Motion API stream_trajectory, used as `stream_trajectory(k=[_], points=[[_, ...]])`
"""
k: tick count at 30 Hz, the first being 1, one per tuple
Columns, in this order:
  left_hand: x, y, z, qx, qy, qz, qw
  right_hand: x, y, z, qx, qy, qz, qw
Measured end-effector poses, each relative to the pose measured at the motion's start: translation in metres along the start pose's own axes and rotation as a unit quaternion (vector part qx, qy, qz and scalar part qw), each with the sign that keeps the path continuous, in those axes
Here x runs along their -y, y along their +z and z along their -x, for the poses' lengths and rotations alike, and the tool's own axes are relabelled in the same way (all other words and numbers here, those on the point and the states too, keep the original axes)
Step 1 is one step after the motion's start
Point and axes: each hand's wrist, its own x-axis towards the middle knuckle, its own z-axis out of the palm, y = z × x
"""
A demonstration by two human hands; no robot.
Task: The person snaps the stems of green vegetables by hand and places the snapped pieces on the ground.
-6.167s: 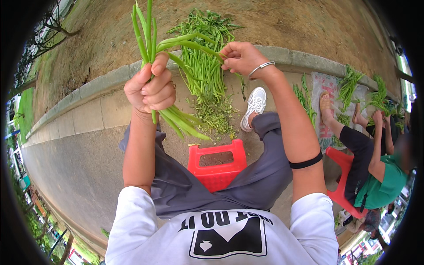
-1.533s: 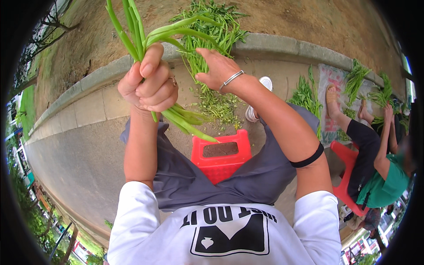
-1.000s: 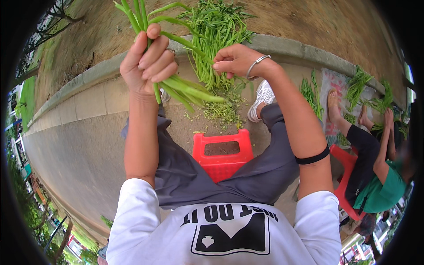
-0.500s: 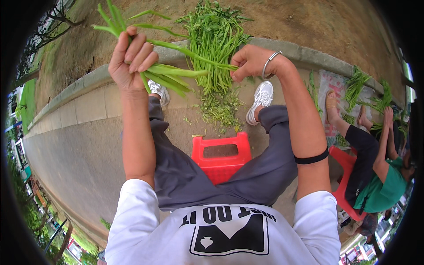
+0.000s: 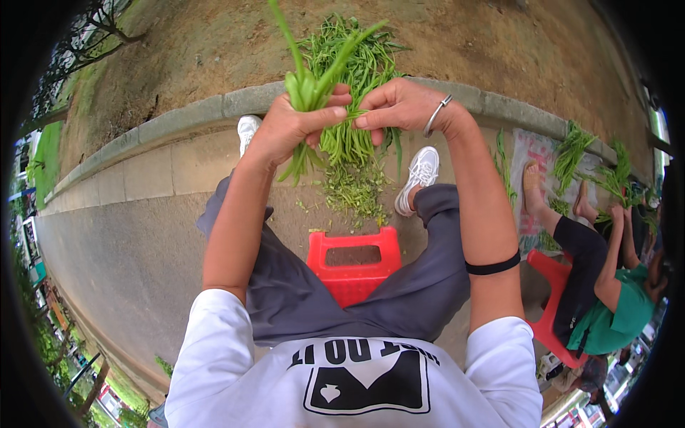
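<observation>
My left hand (image 5: 298, 127) is closed around a bunch of water spinach stems (image 5: 308, 89), whose thick pale ends stick up above the fist and also hang below it. Close beside it, my right hand (image 5: 399, 107) pinches a thin green stem between thumb and fingertips. The two hands almost touch. Beneath and beyond them lies a heap of water spinach (image 5: 364, 60), leaves at the far end and stems toward me. My hands hide part of its near stems. Torn green scraps (image 5: 357, 196) are scattered on the pavement at the heap's near end.
I sit with a red plastic stool (image 5: 354, 267) between my legs. A stone kerb (image 5: 193, 118) crosses under the heap, with bare soil beyond. On the right, a person in a green shirt (image 5: 621, 310) handles greens beside a plastic sheet (image 5: 531, 153) with more bunches.
My left hand has come down and right with the bunch, toward my right hand. The long stem stretched between the hands is no longer extended. My right hand has hardly moved.
</observation>
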Motion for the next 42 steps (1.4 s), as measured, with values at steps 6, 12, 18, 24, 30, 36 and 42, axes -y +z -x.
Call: stream_trajectory(k=[6,12,18,24,30,36,42], points=[[-0.008,0.001,0.003,0.053,-0.054,-0.025,0.997,0.008,0.0,0.004,0.023,-0.045,-0.055,0.997],[-0.003,-0.009,0.002,0.026,-0.08,0.015,0.996,-0.007,-0.013,0.011,-0.026,-0.047,-0.043,0.998],[-0.005,-0.027,0.003,0.007,-0.067,0.1,0.993,0.001,-0.027,0.032,-0.141,0.016,-0.063,0.988],[-0.006,-0.034,0.003,-0.026,-0.041,0.114,0.992,-0.008,-0.038,0.037,-0.167,0.015,-0.048,0.985],[-0.008,-0.036,0.005,-0.02,-0.038,0.096,0.994,-0.022,-0.041,0.028,-0.324,-0.021,-0.055,0.944],[-0.011,-0.032,0.006,-0.02,-0.051,0.074,0.996,-0.002,-0.015,0.011,-0.389,-0.187,-0.043,0.901],[-0.008,-0.028,0.005,-0.019,-0.07,0.046,0.996,0.019,0.022,0.005,-0.27,-0.234,0.132,0.925]])
